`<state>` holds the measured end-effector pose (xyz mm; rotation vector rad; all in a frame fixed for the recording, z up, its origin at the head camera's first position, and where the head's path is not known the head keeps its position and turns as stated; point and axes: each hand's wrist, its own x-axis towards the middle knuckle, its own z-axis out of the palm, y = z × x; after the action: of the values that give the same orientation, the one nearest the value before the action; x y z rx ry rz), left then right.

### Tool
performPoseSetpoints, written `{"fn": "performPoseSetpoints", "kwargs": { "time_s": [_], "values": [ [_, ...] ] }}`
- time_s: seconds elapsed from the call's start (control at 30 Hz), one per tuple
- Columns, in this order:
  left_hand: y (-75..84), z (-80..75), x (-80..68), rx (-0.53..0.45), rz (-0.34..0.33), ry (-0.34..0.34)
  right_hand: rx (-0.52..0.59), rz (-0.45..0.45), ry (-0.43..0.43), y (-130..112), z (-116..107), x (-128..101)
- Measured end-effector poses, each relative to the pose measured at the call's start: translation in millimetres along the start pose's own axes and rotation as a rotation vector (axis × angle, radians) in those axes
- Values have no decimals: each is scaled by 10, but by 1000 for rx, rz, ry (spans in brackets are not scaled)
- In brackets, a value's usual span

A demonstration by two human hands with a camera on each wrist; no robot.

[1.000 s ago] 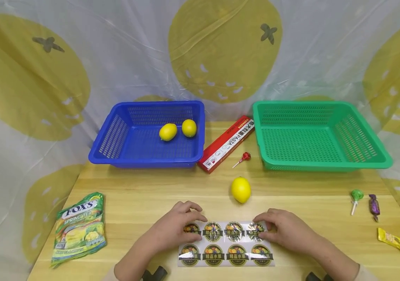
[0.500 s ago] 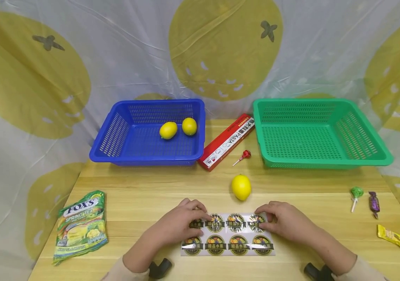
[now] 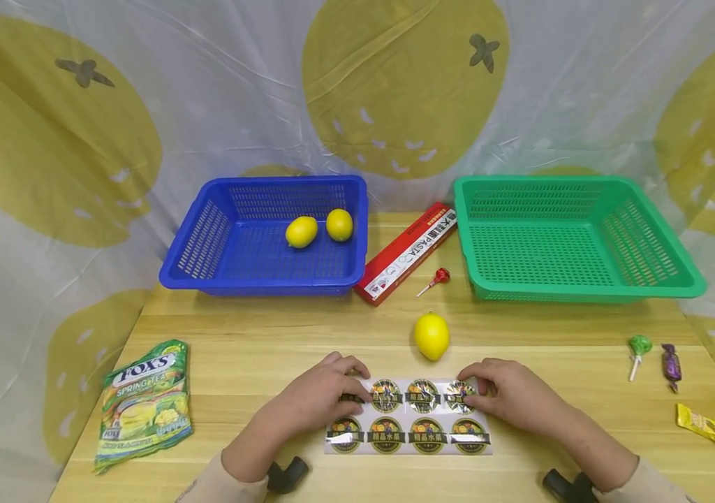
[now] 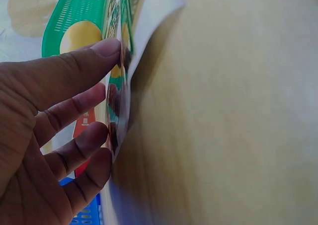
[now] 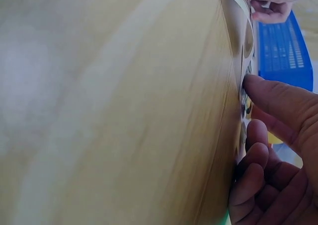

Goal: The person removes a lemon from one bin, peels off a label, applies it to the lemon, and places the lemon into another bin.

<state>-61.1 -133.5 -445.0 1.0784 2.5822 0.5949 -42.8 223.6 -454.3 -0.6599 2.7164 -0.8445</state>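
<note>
Between the left hand (image 3: pixel 313 402) and right hand (image 3: pixel 508 398), the sticker sheet (image 3: pixel 409 427) lies lengthwise left-to-right, each hand pinching one far corner.

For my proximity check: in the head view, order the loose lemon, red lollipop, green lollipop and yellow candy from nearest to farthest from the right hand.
From the right hand:
1. Loose lemon, just beyond, left.
2. Red lollipop, farther back.
3. Green lollipop, right.
4. Yellow candy, far right edge.
The two lollipops are close to call.

wooden table (image 3: pixel 257 349), sticker sheet (image 3: pixel 409 426), lemon (image 3: pixel 431 336), baskets (image 3: pixel 263 237)
</note>
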Motion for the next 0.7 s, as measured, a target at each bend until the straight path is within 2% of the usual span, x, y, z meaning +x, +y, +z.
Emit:
{"fn": "performPoseSetpoints", "kwargs": {
  "time_s": [0.43,0.7],
  "values": [
    [9,-20,30,-31,-33,-23,56,20,-15,3,3,10],
    [18,-25,23,-39,-47,-32,189,50,-9,23,-80,-55]
  ]
}}
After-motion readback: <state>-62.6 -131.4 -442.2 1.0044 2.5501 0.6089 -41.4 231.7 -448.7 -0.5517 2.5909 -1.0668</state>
